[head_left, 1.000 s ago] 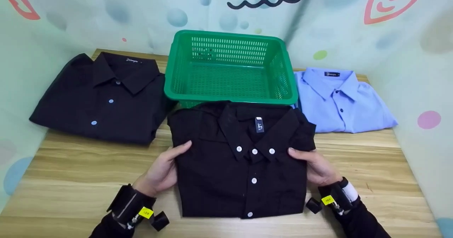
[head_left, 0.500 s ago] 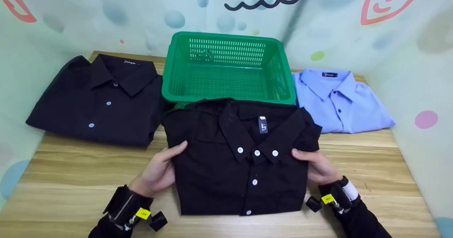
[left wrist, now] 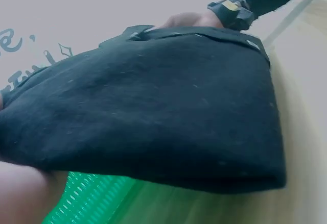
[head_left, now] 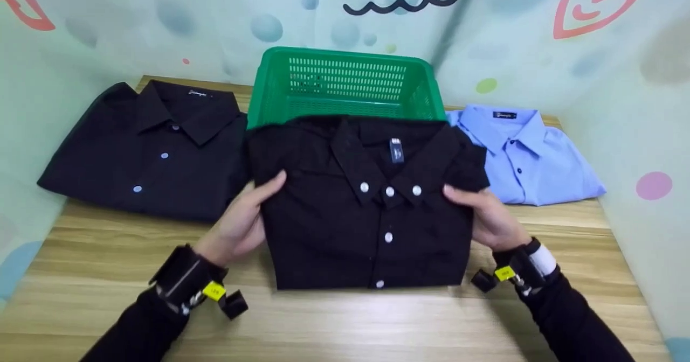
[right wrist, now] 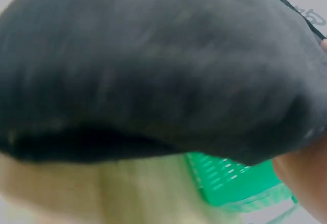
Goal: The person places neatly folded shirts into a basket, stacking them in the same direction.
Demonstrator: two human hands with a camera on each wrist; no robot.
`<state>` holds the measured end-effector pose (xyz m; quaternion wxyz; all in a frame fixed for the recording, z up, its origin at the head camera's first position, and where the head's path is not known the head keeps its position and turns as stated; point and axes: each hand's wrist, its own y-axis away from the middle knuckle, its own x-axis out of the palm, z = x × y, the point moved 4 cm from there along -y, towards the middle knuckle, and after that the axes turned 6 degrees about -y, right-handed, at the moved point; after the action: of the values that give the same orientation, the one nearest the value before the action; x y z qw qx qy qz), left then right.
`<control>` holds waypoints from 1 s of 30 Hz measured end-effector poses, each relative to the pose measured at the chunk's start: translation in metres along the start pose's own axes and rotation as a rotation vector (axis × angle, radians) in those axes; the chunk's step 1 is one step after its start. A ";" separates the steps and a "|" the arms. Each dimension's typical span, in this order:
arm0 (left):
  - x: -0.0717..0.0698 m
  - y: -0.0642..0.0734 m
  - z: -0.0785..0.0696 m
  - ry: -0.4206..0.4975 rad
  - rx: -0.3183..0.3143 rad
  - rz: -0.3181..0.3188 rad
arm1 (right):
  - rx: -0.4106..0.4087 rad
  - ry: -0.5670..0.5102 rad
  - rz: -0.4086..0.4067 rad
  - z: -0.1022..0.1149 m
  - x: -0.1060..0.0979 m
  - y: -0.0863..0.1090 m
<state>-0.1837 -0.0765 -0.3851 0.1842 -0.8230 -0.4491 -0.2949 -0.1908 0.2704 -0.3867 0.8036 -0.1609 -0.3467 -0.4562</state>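
A folded black shirt (head_left: 329, 227) with white buttons and a collar label is held up in front of the green basket (head_left: 345, 53), covering its near rim in the head view. My left hand (head_left: 242, 222) grips the shirt's left side, thumb on top and fingers hidden beneath. On the opposite side my right hand (head_left: 496, 219) holds it the same way. Both wrist views show the shirt's underside (left wrist: 153, 106) lifted off the table, with part of the basket (right wrist: 230, 180) below it.
Another folded black shirt (head_left: 199, 173) lies on the wooden table (head_left: 334, 329) left of the basket. A folded light-blue shirt (head_left: 544, 173) lies to its right. Patterned cloth walls (head_left: 215, 33) enclose the back and sides.
Both hands have raised the held black shirt and carried it forward, so it now overlaps the basket's near side in view. The basket and the other two shirts have stayed put.
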 end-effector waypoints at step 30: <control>-0.003 -0.062 -0.067 -0.489 0.031 -0.434 | 0.053 0.293 -0.222 0.072 0.032 -0.059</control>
<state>-0.2587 -0.0836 -0.3341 0.0163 -0.7517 -0.6494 -0.1138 -0.2592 0.2603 -0.3169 0.7942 -0.0323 -0.2534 -0.5514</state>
